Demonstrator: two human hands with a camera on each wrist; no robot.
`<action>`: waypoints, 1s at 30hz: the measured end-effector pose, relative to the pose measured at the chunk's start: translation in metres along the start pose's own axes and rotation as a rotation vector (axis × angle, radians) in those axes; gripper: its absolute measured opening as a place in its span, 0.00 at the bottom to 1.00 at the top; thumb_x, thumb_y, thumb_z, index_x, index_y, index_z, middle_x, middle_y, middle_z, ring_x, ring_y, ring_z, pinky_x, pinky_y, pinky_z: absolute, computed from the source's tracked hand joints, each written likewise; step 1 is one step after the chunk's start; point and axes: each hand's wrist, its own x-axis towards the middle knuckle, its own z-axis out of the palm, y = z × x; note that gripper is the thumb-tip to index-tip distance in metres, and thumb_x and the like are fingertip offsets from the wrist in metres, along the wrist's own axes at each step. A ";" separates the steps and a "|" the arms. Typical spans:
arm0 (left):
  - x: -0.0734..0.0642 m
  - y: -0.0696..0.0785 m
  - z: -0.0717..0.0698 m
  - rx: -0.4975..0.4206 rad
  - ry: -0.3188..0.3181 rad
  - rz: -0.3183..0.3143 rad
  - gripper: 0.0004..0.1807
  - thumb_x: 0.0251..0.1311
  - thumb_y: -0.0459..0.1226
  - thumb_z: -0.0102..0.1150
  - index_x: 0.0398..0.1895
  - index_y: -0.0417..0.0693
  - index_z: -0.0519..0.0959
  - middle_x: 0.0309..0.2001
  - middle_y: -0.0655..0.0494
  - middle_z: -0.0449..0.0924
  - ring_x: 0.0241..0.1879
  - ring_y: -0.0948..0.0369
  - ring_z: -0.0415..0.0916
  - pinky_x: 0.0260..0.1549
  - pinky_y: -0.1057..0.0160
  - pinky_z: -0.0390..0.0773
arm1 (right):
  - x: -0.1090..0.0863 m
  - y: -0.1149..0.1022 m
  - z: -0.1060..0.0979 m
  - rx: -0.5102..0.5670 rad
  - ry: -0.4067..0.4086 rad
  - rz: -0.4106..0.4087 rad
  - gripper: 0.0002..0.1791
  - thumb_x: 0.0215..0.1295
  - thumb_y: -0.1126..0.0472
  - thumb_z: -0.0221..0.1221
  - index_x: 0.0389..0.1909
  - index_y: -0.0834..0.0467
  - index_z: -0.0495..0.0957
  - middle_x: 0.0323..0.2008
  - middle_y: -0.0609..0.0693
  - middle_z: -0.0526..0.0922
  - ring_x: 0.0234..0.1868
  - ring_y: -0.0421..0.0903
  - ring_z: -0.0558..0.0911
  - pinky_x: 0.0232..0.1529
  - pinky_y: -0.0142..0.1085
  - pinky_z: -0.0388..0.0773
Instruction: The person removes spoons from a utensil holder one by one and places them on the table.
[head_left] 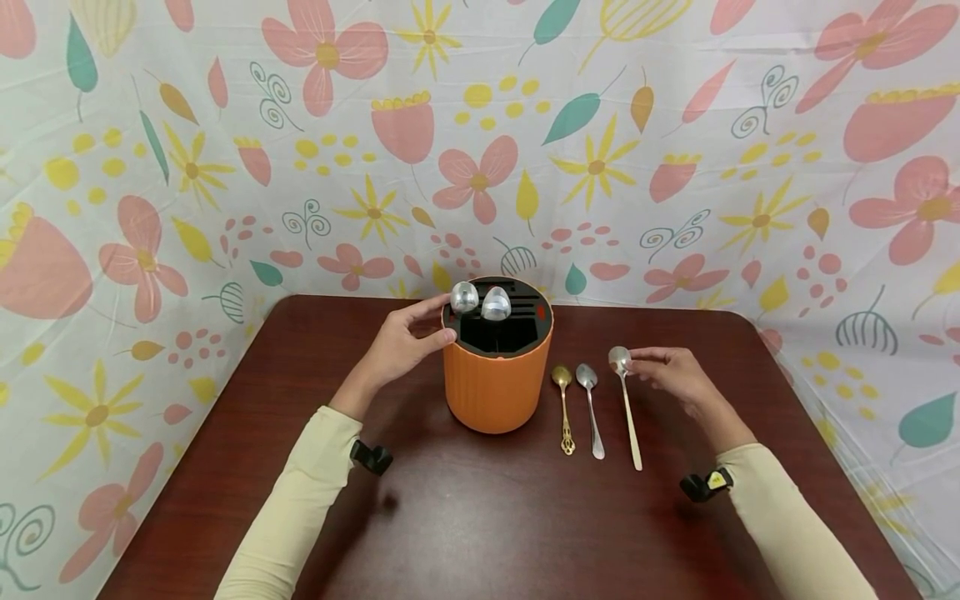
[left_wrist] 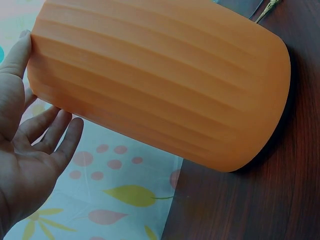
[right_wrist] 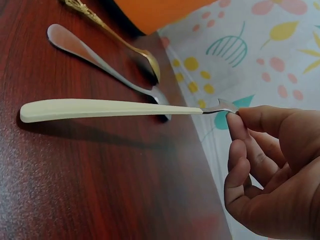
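An orange utensil holder (head_left: 497, 392) with a black slotted top stands near the table's back edge. Two silver spoons (head_left: 496, 305) poke bowl-up from its top. My left hand (head_left: 405, 342) touches the holder's left side at the rim, thumb in front; in the left wrist view its fingers look relaxed against the orange wall (left_wrist: 160, 80). On the right, my right hand (head_left: 675, 379) pinches a cream-handled spoon (head_left: 628, 408) by its silver bowl end. The right wrist view shows the cream handle (right_wrist: 100, 108) extending over the table, with thumb and fingertips at the bowl, mostly hidden.
Between the holder and the right hand lie a gold spoon (head_left: 565, 408) with an ornate handle and a silver spoon (head_left: 591, 408). The dark wooden table (head_left: 480, 517) meets a floral sheet (head_left: 480, 125) at its back edge.
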 end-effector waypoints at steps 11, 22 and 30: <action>0.001 0.000 0.000 0.000 -0.003 0.004 0.32 0.67 0.31 0.65 0.74 0.41 0.70 0.69 0.41 0.73 0.65 0.45 0.74 0.64 0.42 0.73 | 0.003 0.011 0.005 0.042 -0.003 0.025 0.28 0.69 0.51 0.67 0.59 0.69 0.80 0.31 0.42 0.86 0.38 0.44 0.82 0.37 0.36 0.82; 0.010 -0.032 -0.001 0.002 0.011 0.007 0.33 0.67 0.32 0.65 0.75 0.48 0.69 0.71 0.45 0.71 0.66 0.47 0.73 0.64 0.43 0.73 | 0.009 0.023 0.010 0.066 -0.006 0.048 0.28 0.71 0.54 0.65 0.62 0.71 0.77 0.33 0.43 0.87 0.35 0.38 0.81 0.33 0.33 0.80; 0.010 -0.033 -0.001 0.010 0.017 0.041 0.31 0.67 0.37 0.67 0.73 0.52 0.72 0.68 0.49 0.75 0.63 0.50 0.76 0.62 0.44 0.75 | 0.009 0.025 0.013 0.057 -0.024 0.054 0.27 0.71 0.56 0.64 0.62 0.72 0.76 0.33 0.43 0.85 0.35 0.38 0.81 0.34 0.32 0.81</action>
